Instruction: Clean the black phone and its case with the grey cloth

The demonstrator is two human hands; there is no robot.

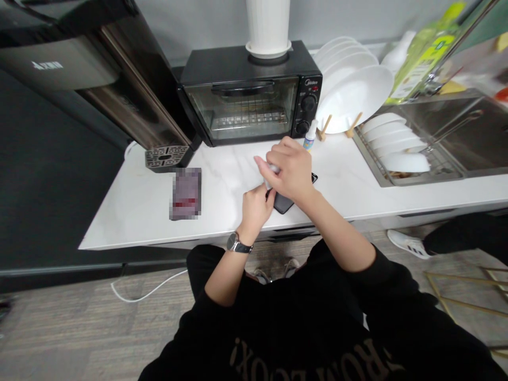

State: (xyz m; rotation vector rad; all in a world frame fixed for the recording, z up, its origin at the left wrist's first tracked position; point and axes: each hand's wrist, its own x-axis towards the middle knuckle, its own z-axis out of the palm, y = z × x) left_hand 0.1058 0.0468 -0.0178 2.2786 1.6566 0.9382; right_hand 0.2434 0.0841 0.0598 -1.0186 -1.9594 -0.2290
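Note:
My right hand is closed around a whitish object, which pokes out beside the thumb; most of it is hidden in the fist. Just below and to the left, my left hand, with a watch on its wrist, has its fingers bent at the lower end of that object. A small dark piece shows at those fingertips, too covered to name. Under both hands a flat black object with rounded corners, like a phone, lies on the white counter. A small spray bottle stands behind my right hand.
A toaster oven with a white pot on top stands at the back. A drink dispenser and a blurred-out packet are on the left. White plates, bowls and a sink are on the right.

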